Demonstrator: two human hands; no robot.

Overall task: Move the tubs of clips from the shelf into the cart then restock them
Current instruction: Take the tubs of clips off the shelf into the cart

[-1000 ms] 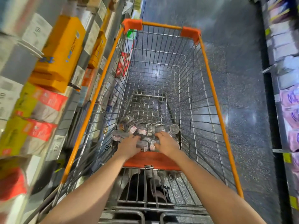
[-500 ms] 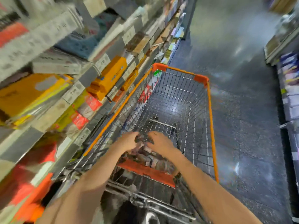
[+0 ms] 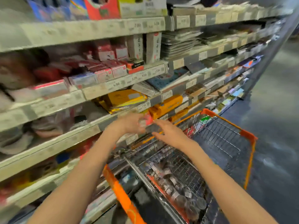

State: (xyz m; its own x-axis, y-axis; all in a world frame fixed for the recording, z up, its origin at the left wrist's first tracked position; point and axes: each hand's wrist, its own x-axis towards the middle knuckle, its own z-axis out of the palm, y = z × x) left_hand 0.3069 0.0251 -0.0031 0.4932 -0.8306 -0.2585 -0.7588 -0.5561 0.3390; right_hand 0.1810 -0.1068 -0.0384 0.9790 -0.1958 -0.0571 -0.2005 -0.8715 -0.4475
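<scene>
Nearest, the tubs (image 3: 186, 189) of clips are lying heaped at the near end of the cart (image 3: 250, 143), which is standing just beside the shelf (image 3: 84, 135). Further out, the right hand (image 3: 168, 132) is hovering over the cart's rim with fingers spread, grasping nothing. The left hand (image 3: 131, 124) is reaching toward the shelf edge, fingers curled round what seems a small tub (image 3: 143, 123), though blur is hiding the details.

Tubs (image 3: 181, 189) lie in the cart (image 3: 249, 138), right of the shelves (image 3: 90, 29).
</scene>
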